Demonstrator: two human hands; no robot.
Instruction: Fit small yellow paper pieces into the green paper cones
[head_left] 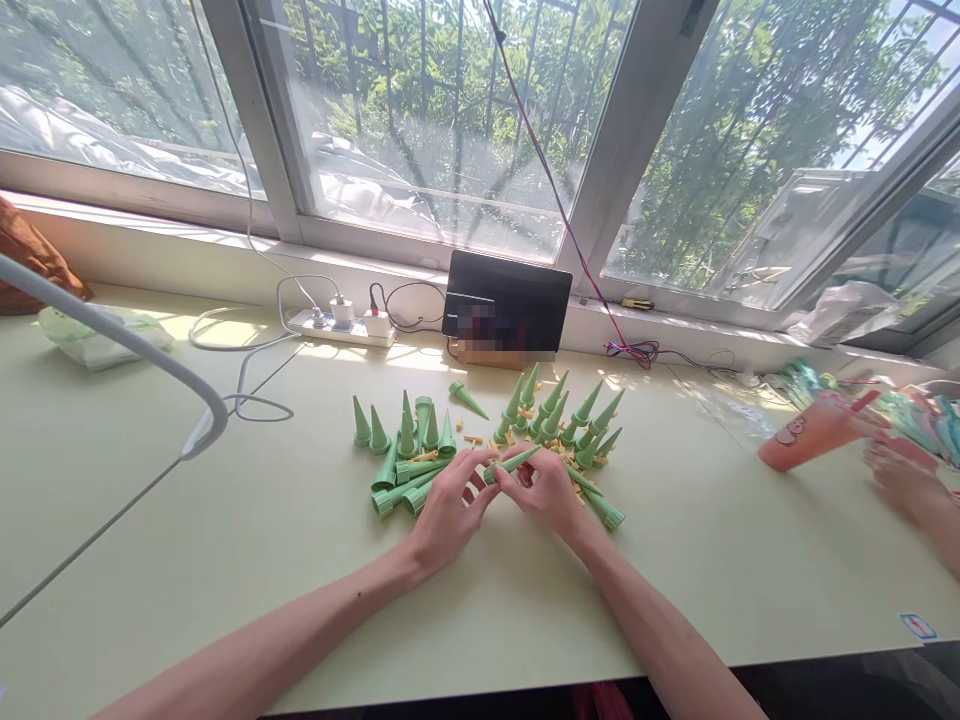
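Both hands meet over the middle of the pale tabletop (225, 520). Between them is a single green cone (512, 461), held roughly level just above the surface, with its tip slanting up and to the right. The left hand (450, 505) has its fingers (471, 470) pinched on the wide open end. The right hand (549, 492) is curled around the narrower stretch nearer the tip, so both are closed on the same piece. The cone looks like thin moulded plastic, probably hollow, very light and stiff. Its smooth taper would likely slide out of a pinch made close to the point, so the wide collar end seems the surer place to grip. Just behind the hands, one group of standing cones (405, 435) sits to the left and a second group of upright cones (574, 415) to the right. A few lying cones (401, 490) rest beside the left wrist, and small yellow pieces (474, 440) are scattered among them. Farther back, a dark screen (506, 300) leans at the window and a power strip (341, 325) lies to its left. At the far right, another person's hand (904, 480) rests near a pink cup (806, 435), well apart from the cones.
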